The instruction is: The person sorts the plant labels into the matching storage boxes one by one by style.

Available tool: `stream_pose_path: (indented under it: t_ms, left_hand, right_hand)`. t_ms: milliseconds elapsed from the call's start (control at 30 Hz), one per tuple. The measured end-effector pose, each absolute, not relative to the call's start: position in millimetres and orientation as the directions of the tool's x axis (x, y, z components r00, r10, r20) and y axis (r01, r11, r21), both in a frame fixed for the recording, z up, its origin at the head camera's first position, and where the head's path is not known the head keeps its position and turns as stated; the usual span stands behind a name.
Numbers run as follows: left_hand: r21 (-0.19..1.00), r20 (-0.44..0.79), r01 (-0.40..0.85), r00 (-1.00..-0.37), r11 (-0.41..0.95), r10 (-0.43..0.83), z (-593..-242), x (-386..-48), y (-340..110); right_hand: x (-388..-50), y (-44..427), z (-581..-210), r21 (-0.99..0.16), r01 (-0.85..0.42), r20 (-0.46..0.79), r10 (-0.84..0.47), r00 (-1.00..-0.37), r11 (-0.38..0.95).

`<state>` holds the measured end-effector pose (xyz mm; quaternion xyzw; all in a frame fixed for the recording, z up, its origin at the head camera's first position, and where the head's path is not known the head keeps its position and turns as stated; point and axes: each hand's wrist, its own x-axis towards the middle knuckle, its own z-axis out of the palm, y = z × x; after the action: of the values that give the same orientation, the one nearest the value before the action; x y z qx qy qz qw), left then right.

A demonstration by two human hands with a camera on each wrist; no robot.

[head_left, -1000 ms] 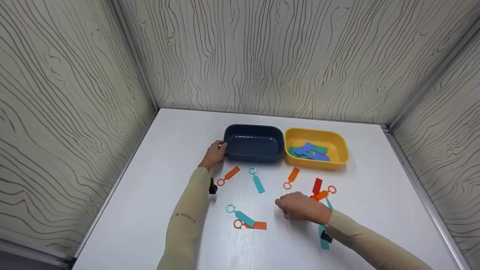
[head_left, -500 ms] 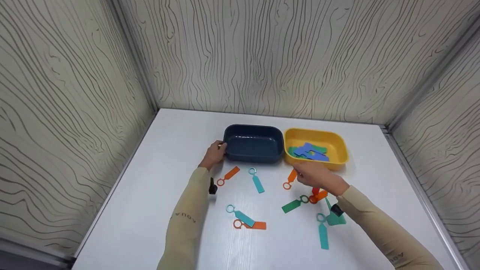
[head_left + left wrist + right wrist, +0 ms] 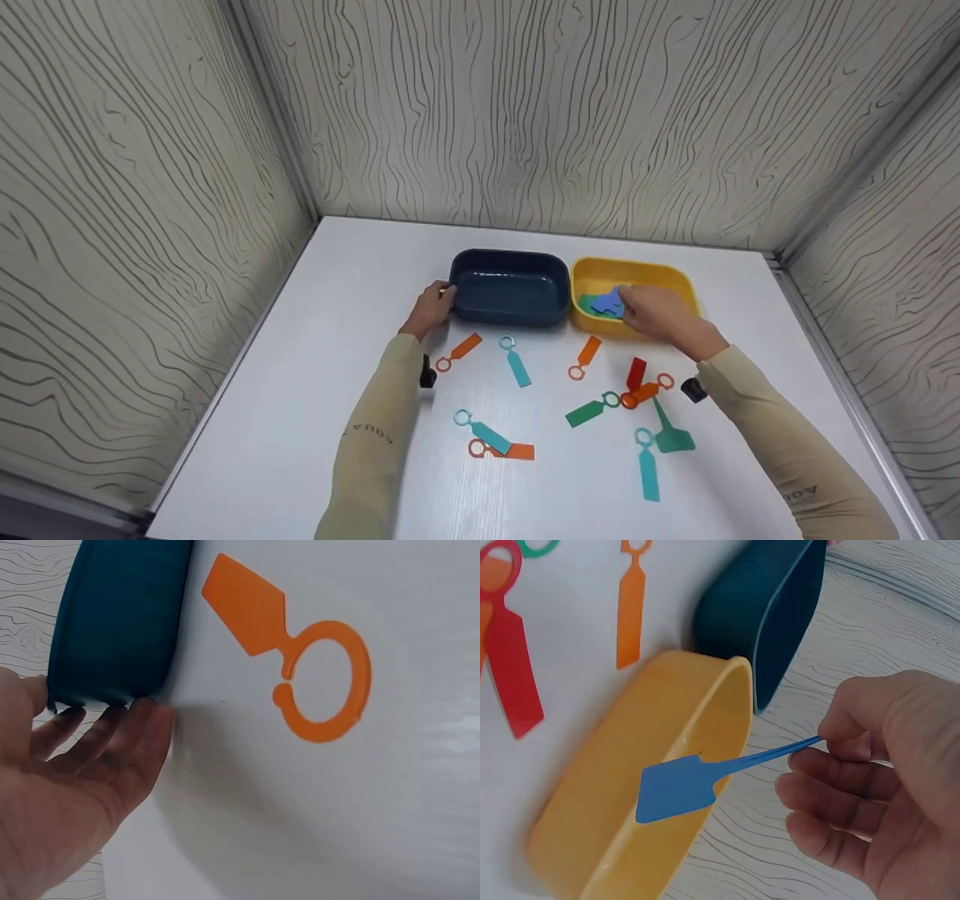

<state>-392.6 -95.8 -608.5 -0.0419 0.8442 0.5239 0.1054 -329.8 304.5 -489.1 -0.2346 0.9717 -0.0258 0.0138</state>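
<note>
My left hand (image 3: 430,309) grips the left end of a dark blue bin (image 3: 510,318). In the left wrist view its fingers (image 3: 154,731) lie against the bin's end wall, the thumb by the rim. Over the yellow bin (image 3: 592,324) is my right hand (image 3: 660,311), pinching the thin stem of a blue plant label (image 3: 679,789) between thumb and forefinger. The label's broad blade hangs over the yellow bin's opening in the right wrist view. Green and blue pieces (image 3: 606,303) show inside that bin, partly hidden by the right hand.
Orange ring tags (image 3: 589,356), turquoise ring tags (image 3: 649,469), a red tag (image 3: 636,373), a green ring tag (image 3: 586,413) and a green plant label (image 3: 673,439) lie on the white table (image 3: 360,262). Patterned walls enclose the back and sides.
My right hand has moved up from the tags on the table to above the yellow bin, uncovering the green and red tags. The left hand stays on the dark blue bin.
</note>
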Motion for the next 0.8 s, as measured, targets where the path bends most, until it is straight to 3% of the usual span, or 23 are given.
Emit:
stream_pose_path:
  t_ms: [467, 800]
  left_hand:
    - [0.869, -0.215, -0.174, -0.976, 0.463, 0.037, -614, -395, -98]
    - [0.874, -0.191, -0.152, -0.981, 0.462, 0.037, -613, -394, -97]
  right_hand:
    - [-368, 326, -493, -0.046, -0.396, 0.012, -0.396, -0.918, 0.917]
    - [-385, 352, -501, -0.094, -0.308, -0.048, -0.314, -0.948, 0.947]
